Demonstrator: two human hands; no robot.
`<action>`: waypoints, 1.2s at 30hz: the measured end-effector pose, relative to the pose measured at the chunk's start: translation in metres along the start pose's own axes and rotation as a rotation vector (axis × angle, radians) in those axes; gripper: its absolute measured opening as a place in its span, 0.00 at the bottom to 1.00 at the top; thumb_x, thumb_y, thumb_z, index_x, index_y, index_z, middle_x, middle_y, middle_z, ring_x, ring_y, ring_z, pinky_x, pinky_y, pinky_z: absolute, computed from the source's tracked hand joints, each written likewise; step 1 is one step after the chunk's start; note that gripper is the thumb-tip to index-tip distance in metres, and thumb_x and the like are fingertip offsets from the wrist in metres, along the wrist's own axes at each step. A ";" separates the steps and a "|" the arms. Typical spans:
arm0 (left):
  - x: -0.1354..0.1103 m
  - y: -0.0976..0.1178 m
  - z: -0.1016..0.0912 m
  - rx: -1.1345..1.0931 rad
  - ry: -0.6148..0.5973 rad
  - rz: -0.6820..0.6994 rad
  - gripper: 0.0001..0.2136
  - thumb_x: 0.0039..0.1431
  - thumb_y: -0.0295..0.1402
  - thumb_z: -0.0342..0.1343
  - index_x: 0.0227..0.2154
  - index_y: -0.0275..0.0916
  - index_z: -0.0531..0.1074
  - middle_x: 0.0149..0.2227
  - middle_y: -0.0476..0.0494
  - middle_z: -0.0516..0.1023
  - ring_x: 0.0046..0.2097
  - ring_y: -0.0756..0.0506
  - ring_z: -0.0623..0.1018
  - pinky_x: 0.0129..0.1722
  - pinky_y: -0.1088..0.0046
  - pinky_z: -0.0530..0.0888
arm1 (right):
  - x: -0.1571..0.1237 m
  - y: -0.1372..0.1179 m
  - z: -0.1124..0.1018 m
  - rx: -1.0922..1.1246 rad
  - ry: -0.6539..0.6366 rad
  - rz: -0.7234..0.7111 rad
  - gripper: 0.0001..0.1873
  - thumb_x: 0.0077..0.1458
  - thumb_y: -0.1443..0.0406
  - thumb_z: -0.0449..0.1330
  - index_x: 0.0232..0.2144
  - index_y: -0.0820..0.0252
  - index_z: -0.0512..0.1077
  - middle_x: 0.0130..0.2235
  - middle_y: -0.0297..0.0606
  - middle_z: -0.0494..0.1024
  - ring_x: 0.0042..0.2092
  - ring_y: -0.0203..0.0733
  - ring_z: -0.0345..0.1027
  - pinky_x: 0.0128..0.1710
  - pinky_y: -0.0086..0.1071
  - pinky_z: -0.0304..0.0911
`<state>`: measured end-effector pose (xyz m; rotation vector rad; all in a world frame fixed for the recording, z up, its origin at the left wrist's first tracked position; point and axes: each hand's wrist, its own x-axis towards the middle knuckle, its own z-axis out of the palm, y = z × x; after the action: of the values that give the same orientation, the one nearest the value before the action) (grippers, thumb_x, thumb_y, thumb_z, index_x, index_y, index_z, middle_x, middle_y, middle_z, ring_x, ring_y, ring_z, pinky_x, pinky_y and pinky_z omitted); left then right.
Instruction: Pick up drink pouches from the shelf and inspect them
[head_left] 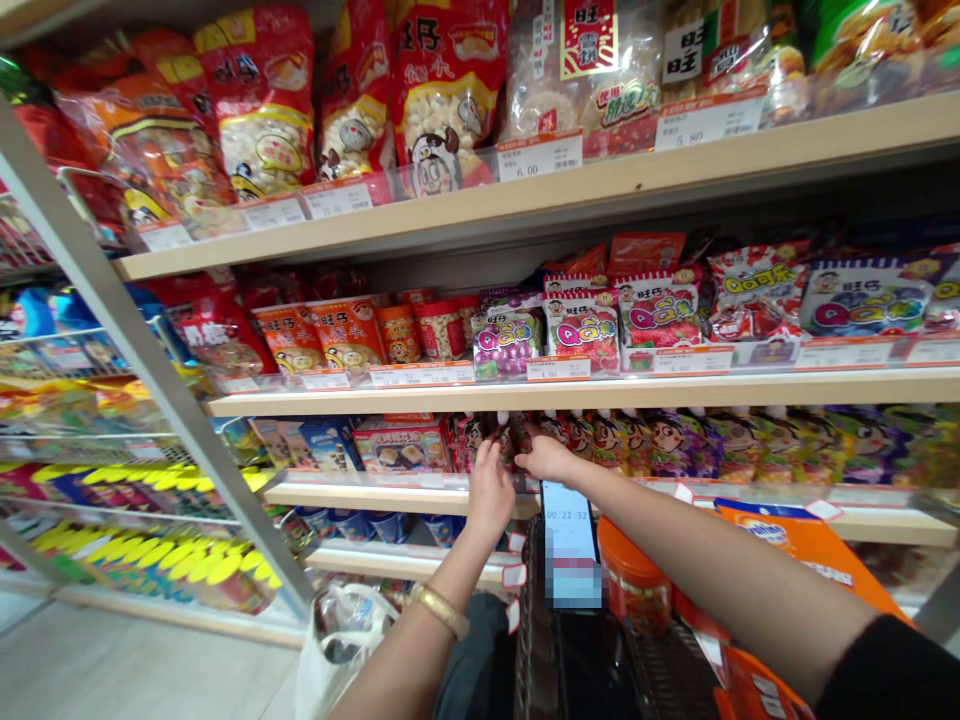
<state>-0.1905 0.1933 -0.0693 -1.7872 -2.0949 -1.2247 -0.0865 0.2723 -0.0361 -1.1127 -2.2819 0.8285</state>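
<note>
Both my hands reach into the lower shelf, at a row of spouted pouches [671, 445] printed with cartoon faces. Between them is a dark pouch [513, 436], partly covered by my fingers. My left hand [491, 487] is closed on its left side, fingers pointing up. From the right, my right hand [545, 458] closes its fingers on the other side of it. The pouch's lower part is hard to make out. Just left of my hands stands a boxed snack [401, 447].
A basket [531, 620] below my arms holds an orange-lidded jar [634, 575] and an orange packet [802, 550]. A phone [570, 540] showing a timer stands at it. A white bag [319, 640] is at lower left. The wooden shelf edge [637, 393] runs just above my hands.
</note>
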 end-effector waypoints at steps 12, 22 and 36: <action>-0.040 0.054 -0.049 -0.299 0.218 0.567 0.22 0.62 0.20 0.41 0.58 0.38 0.62 0.57 0.35 0.68 0.60 0.46 0.67 0.59 0.66 0.68 | -0.082 0.020 -0.052 0.331 0.209 -0.377 0.36 0.48 0.65 0.64 0.58 0.55 0.58 0.58 0.45 0.67 0.57 0.47 0.64 0.56 0.42 0.60; -0.045 0.143 -0.034 -0.727 0.074 0.287 0.16 0.64 0.30 0.47 0.53 0.41 0.70 0.58 0.40 0.67 0.60 0.44 0.67 0.60 0.64 0.65 | -0.167 0.054 -0.101 0.753 -0.153 -0.190 0.25 0.45 0.56 0.68 0.46 0.60 0.73 0.42 0.41 0.80 0.44 0.46 0.74 0.50 0.42 0.67; -0.044 0.156 0.031 -1.098 -0.484 -0.071 0.24 0.53 0.41 0.60 0.50 0.33 0.69 0.52 0.35 0.75 0.54 0.39 0.74 0.55 0.62 0.70 | -0.177 0.094 -0.110 0.789 0.218 -0.030 0.22 0.43 0.54 0.67 0.38 0.60 0.72 0.40 0.42 0.81 0.42 0.48 0.75 0.45 0.41 0.69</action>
<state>-0.0298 0.1750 -0.0392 -2.6206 -1.7612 -2.4863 0.1323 0.2085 -0.0486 -0.7428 -1.5432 1.3509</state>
